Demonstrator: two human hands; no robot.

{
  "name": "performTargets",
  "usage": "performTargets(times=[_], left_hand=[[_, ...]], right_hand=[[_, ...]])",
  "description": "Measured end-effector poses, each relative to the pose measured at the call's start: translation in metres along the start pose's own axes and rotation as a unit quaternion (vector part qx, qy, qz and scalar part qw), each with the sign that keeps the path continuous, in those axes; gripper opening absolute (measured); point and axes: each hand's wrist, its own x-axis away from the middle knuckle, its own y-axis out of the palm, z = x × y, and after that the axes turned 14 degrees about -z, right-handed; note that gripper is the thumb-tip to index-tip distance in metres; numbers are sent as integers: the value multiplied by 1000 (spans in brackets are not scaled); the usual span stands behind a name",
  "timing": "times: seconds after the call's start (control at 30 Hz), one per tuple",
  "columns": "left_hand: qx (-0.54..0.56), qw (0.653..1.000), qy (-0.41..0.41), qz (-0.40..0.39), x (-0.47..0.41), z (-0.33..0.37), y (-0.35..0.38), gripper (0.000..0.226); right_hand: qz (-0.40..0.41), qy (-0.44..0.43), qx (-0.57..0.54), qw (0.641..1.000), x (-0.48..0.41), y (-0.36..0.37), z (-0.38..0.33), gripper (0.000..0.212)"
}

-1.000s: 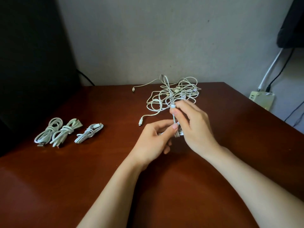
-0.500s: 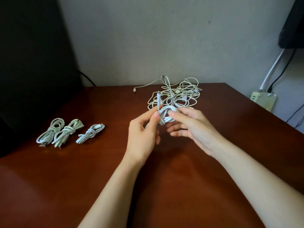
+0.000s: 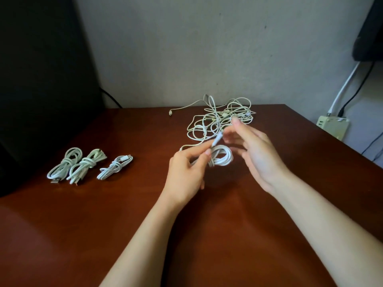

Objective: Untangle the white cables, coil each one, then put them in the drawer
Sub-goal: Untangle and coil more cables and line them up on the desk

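My left hand (image 3: 186,172) pinches a coiled white cable (image 3: 222,157) between thumb and forefinger, its plug end sticking up to the right. Just right of the coil hovers my right hand (image 3: 255,150), fingers spread and blurred, holding nothing. Behind both hands a tangle of white cables (image 3: 221,119) lies on the brown table (image 3: 228,235), one loose end trailing left. Three coiled white cables (image 3: 87,164) lie side by side at the table's left. No drawer is in view.
A dark panel (image 3: 41,79) stands along the table's left back. The wall runs behind the table. Off the right edge a cream power adapter (image 3: 333,126) with white and black leads sits low by the wall.
My right hand has let go of the coil and opened, drawing slightly away. The left hand keeps the coil, whose plug end now points up and right.
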Motion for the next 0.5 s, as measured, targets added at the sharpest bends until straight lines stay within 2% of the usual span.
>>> performTargets(times=[0.17, 0.33, 0.4, 0.5], left_hand=[[-71, 997, -3, -30, 3, 3, -5, 34], [-101, 994, -11, -47, 3, 4, -7, 27], [-94, 993, -11, -69, 3, 3, -7, 25], [-116, 990, -11, -84, 5, 5, -8, 25]], right_hand=[[-71, 96, 113, 986, -1, -11, -1, 35], [-161, 136, 135, 968, 3, -14, -8, 16], [-197, 154, 155, 956, 4, -16, -9, 17], [-205, 171, 174, 948, 3, -17, -10, 19]])
